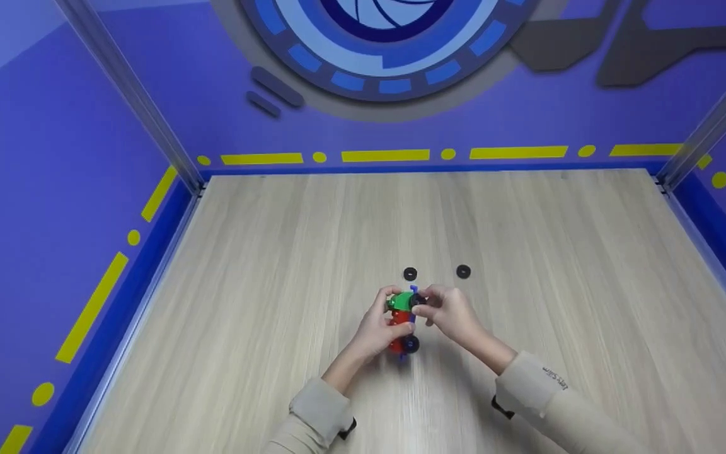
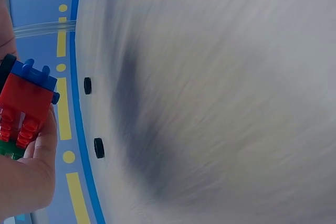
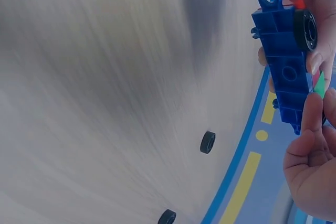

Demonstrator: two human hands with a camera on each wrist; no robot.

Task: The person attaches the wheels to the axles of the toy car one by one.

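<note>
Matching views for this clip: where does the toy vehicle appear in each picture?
Head: toy vehicle in the lower half, right of centre, between left hand and right hand.
Left wrist: toy vehicle at the left edge, around mid-height.
Right wrist: toy vehicle at upper right, blue underside showing.
Shared landmark: two loose black wheels on the tabletop, right of the vehicle in left wrist, lower left in right wrist.

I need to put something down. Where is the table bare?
Free: the table from its left edge to the left sleeve, from the right sleeve to its right edge, and between the loose wheels and back wall. Crowded: around the toy, left hand and right hand.
</note>
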